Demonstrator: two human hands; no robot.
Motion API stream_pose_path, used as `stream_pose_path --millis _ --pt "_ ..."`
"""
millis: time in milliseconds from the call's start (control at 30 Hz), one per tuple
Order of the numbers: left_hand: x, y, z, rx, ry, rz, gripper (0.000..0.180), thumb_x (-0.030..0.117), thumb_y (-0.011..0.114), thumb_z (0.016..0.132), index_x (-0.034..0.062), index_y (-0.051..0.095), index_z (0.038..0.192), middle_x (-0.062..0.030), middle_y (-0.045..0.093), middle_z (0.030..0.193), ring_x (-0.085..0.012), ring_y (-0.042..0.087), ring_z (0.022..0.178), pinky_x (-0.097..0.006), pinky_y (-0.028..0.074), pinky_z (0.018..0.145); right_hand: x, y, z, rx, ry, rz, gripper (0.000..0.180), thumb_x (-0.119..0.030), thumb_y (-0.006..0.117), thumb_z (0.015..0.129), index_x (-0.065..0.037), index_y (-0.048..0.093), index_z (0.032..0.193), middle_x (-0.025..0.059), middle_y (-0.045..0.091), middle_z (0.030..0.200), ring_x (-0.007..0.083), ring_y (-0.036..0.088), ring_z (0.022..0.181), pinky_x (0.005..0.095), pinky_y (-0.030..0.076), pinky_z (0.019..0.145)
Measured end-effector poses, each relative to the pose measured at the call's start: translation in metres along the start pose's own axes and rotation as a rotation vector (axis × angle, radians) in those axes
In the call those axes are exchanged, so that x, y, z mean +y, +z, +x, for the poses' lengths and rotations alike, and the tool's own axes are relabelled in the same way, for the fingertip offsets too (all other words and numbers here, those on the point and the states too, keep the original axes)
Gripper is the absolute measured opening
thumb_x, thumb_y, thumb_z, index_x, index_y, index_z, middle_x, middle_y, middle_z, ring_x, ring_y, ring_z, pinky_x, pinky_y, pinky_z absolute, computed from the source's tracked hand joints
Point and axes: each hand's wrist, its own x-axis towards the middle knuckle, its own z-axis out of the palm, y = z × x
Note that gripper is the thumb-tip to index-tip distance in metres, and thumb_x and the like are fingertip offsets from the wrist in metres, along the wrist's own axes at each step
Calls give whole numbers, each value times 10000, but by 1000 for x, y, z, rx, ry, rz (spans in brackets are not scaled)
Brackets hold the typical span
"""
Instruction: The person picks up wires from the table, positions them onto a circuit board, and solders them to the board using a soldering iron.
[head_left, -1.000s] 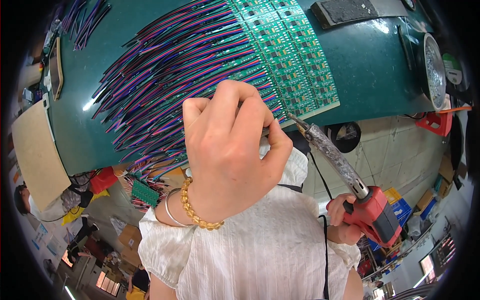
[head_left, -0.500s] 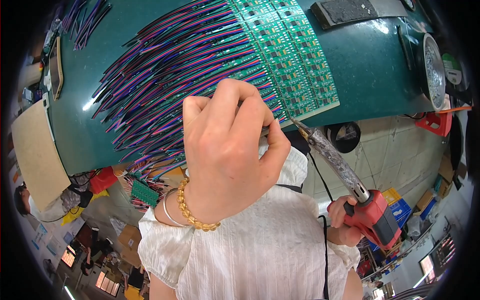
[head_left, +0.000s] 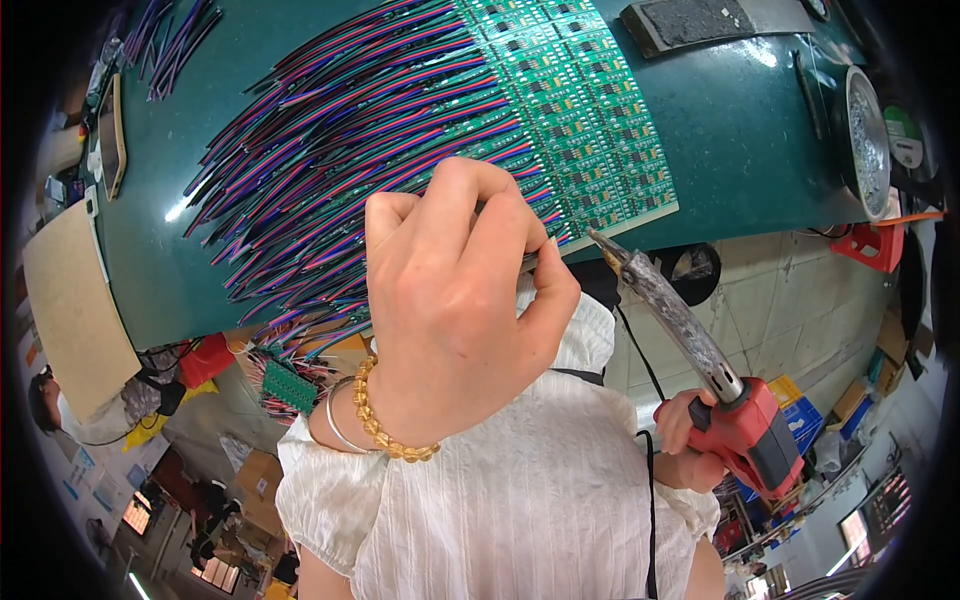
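A panel of green circuit boards (head_left: 600,110) lies on the green table. Many bundles of black, red, blue and green wires (head_left: 350,130) fan out leftward from it. Over the panel's near corner, my left hand (head_left: 460,280) is closed, its fingertips pinched at the wire ends; what lies between them is hidden, probably wires by position. My right hand (head_left: 690,450) is wrapped round the red handle of a soldering iron (head_left: 680,320). The iron's tip is just off the panel's near edge, to the right of my left fingertips.
A block with a dark pad (head_left: 690,25) and a round metal bowl (head_left: 866,145) are at the right. Loose wires (head_left: 170,45) lie far left, near a phone-like flat object (head_left: 112,135). Below the table hangs another wired green board (head_left: 290,385). A black cord (head_left: 650,520) runs down my front.
The soldering iron's tip has shifted slightly up and to the right, away from the wire ends. My left hand has stayed in place.
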Motion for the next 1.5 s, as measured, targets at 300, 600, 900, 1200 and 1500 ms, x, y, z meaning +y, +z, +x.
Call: stream_pose_path --millis 300,600,900,1200,1500 --pt "1 3 1 6 11 9 199 -31 710 635 90 587 734 -34 588 875 -178 485 713 -303 352 611 -2 22 8 15 -52 -126 654 -564 799 744 -1 484 851 94 608 615 160 577 496 271 461 480" --pt "0 6 -2 43 37 40 208 -34 695 616 84 572 736 -44 586 862 -190 503 696 -325 347 663 6 12 11 -122 -123 -163 581 -511 767 804 -28 464 917 100 588 608 175 556 470 275 448 473" --pt "1 4 -1 30 30 50 203 -35 694 628 77 570 743 -49 585 866 -197 497 703 -317 346 634 -4 7 8 -92 -19 -190 771 -694 777 630 -1 512 838 78 584 611 156 562 490 272 456 475" --pt "-1 4 1 21 48 32 207 -44 691 632 79 568 743 -46 581 864 -186 492 696 -312 344 620 -9 8 8 -126 -4 -392 744 -747 693 698 -13 598 761 29 601 626 123 568 502 265 466 491" --pt "1 3 1 14 40 30 211 -39 702 633 84 572 746 -40 584 877 -186 478 702 -310 345 614 -7 -1 3 -92 60 -195 685 -675 756 713 -12 586 744 57 624 668 140 587 532 273 470 505"
